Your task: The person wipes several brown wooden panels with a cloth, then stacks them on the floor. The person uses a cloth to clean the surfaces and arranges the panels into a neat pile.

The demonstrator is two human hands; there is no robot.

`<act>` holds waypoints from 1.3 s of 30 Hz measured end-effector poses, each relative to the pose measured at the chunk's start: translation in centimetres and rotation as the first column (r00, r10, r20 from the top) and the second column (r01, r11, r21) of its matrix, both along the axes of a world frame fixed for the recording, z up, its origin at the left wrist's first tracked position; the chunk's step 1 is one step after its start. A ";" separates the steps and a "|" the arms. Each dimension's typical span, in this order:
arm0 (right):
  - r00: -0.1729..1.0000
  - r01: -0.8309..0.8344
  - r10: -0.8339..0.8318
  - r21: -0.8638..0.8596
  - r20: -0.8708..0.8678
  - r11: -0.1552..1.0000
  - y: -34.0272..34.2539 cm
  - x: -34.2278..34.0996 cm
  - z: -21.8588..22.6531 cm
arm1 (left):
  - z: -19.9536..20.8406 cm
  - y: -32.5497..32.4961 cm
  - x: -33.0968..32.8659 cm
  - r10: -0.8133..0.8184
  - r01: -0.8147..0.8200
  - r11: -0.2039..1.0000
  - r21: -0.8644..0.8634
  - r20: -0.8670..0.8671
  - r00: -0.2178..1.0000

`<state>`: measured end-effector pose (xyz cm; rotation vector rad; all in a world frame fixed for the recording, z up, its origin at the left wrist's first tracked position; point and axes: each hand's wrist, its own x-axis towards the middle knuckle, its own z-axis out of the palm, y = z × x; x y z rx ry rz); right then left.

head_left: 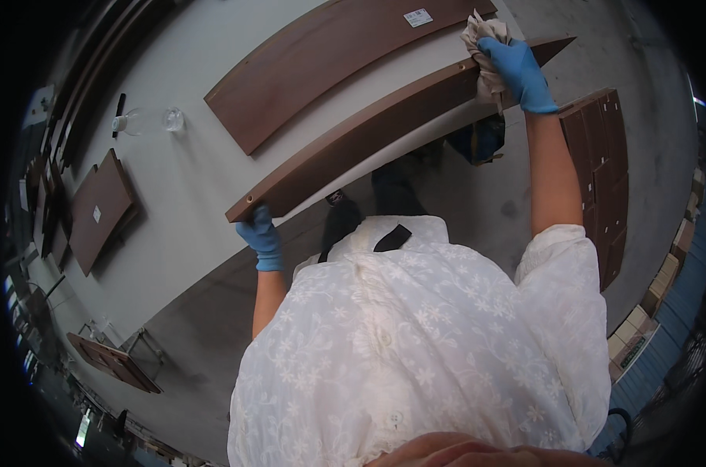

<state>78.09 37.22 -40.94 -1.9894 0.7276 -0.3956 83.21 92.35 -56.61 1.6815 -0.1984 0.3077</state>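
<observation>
A long brown wooden panel [360, 128] stands on edge along the front of the white table, with a small round hole near each end of its visible edge. My left hand [261, 240], in a blue glove, is closed on the panel's left end; its fingers are partly hidden. At the right end my right hand [522, 74], also gloved in blue, grips a crumpled beige cloth [489, 58] against the panel. Behind it lies a wider brown panel [329, 58], flat, bearing a white label [417, 18].
Labelled brown boards [100, 206] lie at the left on the white table [185, 183], near a clear bottle [127, 122] and a black pen-like stick [119, 114]. Long dark boards [96, 70] line the far left. Stacked brown panels [594, 175] stand on the floor at right.
</observation>
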 end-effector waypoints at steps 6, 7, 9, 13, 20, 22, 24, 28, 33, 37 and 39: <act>0.991 -0.125 0.113 0.184 0.075 0.975 -1.5 2.7 -1.5 | 1.4 -5.5 -1.3 0.100 -0.103 0.995 -0.014 -0.158 0.982; 0.992 -0.126 0.125 0.129 0.011 0.984 -1.2 2.8 -1.7 | 1.7 -5.9 -1.1 0.146 -0.137 0.989 0.056 -0.228 0.963; 0.994 0.014 -0.023 0.077 0.109 0.997 -0.4 1.8 -2.2 | 2.1 -6.4 -0.1 0.073 -0.087 0.996 -0.036 -0.287 0.955; 0.929 0.211 -0.208 0.022 0.307 0.977 1.3 -1.3 -2.9 | 2.0 -6.6 1.4 -0.043 -0.017 0.989 -0.146 -0.401 0.915; 0.966 -0.092 0.227 -0.665 0.119 0.741 14.5 -2.3 -9.7 | -1.6 -4.9 1.2 0.032 -0.067 0.997 -0.039 -0.577 0.816; 0.922 -0.344 0.348 -0.777 -0.171 0.527 19.4 -2.1 -11.9 | -2.5 -3.4 1.9 0.090 -0.018 0.992 0.126 -0.594 0.800; 0.827 -0.464 0.526 -0.768 -0.197 0.442 22.8 -2.0 -13.2 | -2.8 -1.7 3.5 0.220 0.100 0.883 0.458 -0.593 0.774; 0.783 -0.409 0.606 -0.850 -0.140 0.332 24.4 -1.6 -13.3 | -1.4 0.2 6.1 0.303 0.148 0.657 0.740 -0.438 0.846; 0.625 -0.389 0.759 -0.915 -0.180 0.104 22.6 1.1 -14.3 | 2.8 0.4 7.2 0.335 0.197 0.270 0.943 -0.284 0.899; 0.699 -0.463 0.710 -0.813 -0.091 0.352 16.0 3.6 -17.0 | 2.3 0.8 5.1 0.362 0.174 0.277 0.945 -0.271 0.892; 0.915 -0.078 0.362 -0.803 0.178 0.591 8.2 4.0 -17.6 | 0.7 1.6 3.9 0.373 0.044 0.387 0.921 -0.200 0.906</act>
